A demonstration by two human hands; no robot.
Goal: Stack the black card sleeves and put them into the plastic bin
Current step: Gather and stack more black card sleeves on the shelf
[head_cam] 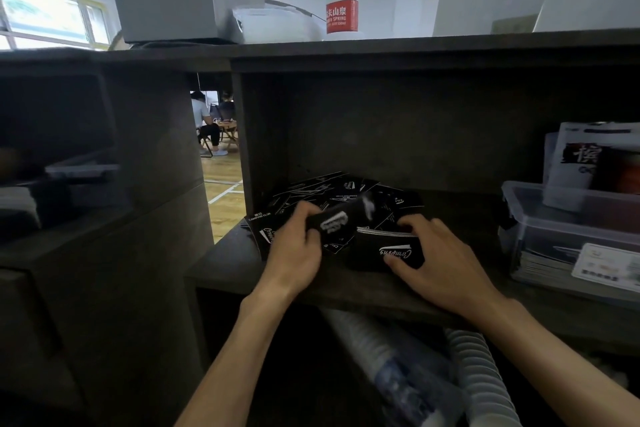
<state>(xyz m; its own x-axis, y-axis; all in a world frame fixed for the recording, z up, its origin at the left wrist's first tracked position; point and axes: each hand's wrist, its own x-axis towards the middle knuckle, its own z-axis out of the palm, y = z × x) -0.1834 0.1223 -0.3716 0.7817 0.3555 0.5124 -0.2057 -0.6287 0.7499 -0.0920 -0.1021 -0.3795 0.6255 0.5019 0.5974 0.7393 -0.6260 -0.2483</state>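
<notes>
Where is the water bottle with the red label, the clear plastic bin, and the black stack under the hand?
Red-labelled water bottle (341, 15): head view, on its label.
Clear plastic bin (568, 229): head view, on its front wall.
Black card-sleeve stack (384, 250): head view, on its top face.

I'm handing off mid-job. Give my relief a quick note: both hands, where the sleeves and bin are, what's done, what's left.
Left hand: grip on a single black card sleeve, lifted over the loose pile.
Right hand: holds the gathered stack on the shelf.
Plastic bin: right end of the shelf, already holding printed packets.
Done: part of the stack is gathered.
Left: add the remaining loose sleeves, then move the stack into the bin.
</notes>
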